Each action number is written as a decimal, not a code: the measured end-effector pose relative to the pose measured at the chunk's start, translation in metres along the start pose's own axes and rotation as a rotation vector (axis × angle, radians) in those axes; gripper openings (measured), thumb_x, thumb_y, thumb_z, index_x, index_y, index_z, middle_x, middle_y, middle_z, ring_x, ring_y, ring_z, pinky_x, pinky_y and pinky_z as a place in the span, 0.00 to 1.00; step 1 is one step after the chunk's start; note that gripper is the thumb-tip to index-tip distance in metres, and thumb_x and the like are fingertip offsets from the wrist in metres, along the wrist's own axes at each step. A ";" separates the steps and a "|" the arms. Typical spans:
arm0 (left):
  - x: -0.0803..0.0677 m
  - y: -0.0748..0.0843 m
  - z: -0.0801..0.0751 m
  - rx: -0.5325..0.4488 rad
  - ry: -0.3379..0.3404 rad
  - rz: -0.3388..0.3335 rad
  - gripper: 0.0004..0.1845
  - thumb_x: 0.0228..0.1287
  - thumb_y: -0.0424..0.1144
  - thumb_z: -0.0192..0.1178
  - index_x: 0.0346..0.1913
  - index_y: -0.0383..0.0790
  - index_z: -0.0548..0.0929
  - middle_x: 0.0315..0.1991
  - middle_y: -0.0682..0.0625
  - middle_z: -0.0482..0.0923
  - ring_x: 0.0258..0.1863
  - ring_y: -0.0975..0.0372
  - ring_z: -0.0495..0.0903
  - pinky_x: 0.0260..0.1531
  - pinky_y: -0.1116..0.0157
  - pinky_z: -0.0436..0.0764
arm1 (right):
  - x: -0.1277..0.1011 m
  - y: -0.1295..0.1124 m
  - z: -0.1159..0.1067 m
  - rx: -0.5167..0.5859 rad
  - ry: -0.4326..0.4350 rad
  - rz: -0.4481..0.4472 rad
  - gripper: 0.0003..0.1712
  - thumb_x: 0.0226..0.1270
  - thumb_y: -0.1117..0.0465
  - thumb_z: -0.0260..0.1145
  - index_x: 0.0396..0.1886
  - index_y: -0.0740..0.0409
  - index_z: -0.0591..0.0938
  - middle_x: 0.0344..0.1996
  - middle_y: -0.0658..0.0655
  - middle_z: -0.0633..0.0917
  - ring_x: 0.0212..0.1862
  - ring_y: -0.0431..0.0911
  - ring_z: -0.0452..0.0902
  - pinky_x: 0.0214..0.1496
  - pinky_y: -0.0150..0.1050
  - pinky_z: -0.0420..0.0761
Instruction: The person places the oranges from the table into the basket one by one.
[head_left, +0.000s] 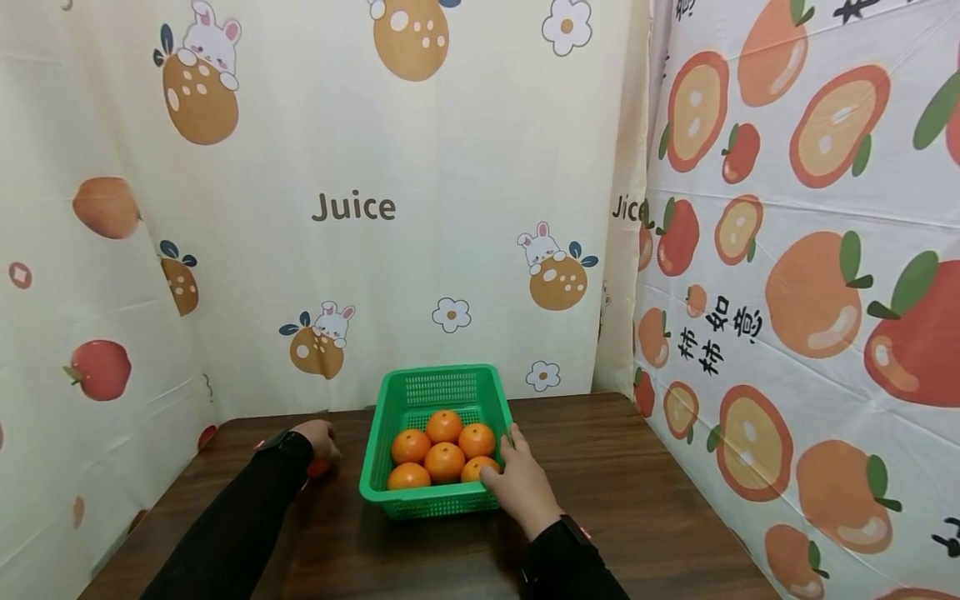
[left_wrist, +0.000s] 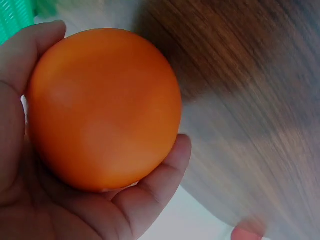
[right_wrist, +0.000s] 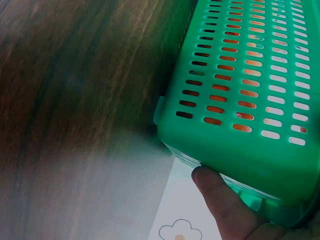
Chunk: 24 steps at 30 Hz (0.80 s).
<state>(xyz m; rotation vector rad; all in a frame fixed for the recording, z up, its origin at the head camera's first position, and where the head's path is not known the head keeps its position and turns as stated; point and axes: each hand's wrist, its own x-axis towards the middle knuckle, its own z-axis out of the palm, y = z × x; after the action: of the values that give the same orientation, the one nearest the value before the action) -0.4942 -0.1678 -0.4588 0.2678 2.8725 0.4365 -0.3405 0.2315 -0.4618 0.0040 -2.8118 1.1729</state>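
Observation:
My left hand (head_left: 318, 437) is at the left of the table and holds an orange (left_wrist: 105, 110), thumb on one side and fingers curled round the other. In the head view that orange is mostly hidden behind the hand and wrist. To its right stands a green plastic basket (head_left: 372, 450) with slotted walls. Several oranges (head_left: 445, 461) lie inside, mostly toward its near end. At the basket's right side, my right hand (head_left: 525, 487) holds the rim near the front corner. In the right wrist view one finger (right_wrist: 220, 200) touches the basket's green edge.
The brown wood-grain table (head_left: 600, 483) carries the basket near its middle. A cream fruit-print curtain (head_left: 465, 208) hangs behind the table's far edge. Printed cloth (head_left: 750, 333) also closes off the right side, and more (head_left: 52, 317) the left.

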 end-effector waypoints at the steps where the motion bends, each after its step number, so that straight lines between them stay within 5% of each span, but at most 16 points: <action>1: -0.001 0.000 0.001 0.004 0.000 -0.002 0.25 0.59 0.43 0.73 0.55 0.30 0.84 0.51 0.33 0.85 0.48 0.46 0.83 0.51 0.47 0.83 | 0.000 0.000 0.000 -0.001 -0.003 0.002 0.45 0.68 0.50 0.64 0.80 0.67 0.68 0.88 0.58 0.53 0.76 0.63 0.70 0.73 0.63 0.73; 19: -0.002 -0.001 0.011 0.067 0.116 0.069 0.16 0.58 0.43 0.72 0.41 0.34 0.83 0.39 0.39 0.86 0.43 0.47 0.85 0.50 0.48 0.83 | 0.001 0.002 -0.001 0.001 -0.003 -0.008 0.44 0.70 0.50 0.64 0.80 0.68 0.67 0.88 0.59 0.53 0.77 0.63 0.69 0.74 0.63 0.73; 24: 0.024 -0.021 0.027 0.098 0.138 0.095 0.17 0.59 0.47 0.72 0.40 0.37 0.83 0.38 0.41 0.86 0.39 0.49 0.84 0.44 0.47 0.83 | 0.001 0.002 -0.002 -0.004 0.000 -0.008 0.44 0.71 0.50 0.64 0.81 0.67 0.67 0.88 0.59 0.53 0.78 0.64 0.68 0.74 0.63 0.72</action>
<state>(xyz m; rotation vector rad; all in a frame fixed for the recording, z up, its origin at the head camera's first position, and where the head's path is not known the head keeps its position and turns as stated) -0.5138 -0.1753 -0.4954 0.4077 3.0302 0.3443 -0.3418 0.2346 -0.4614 0.0145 -2.8121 1.1658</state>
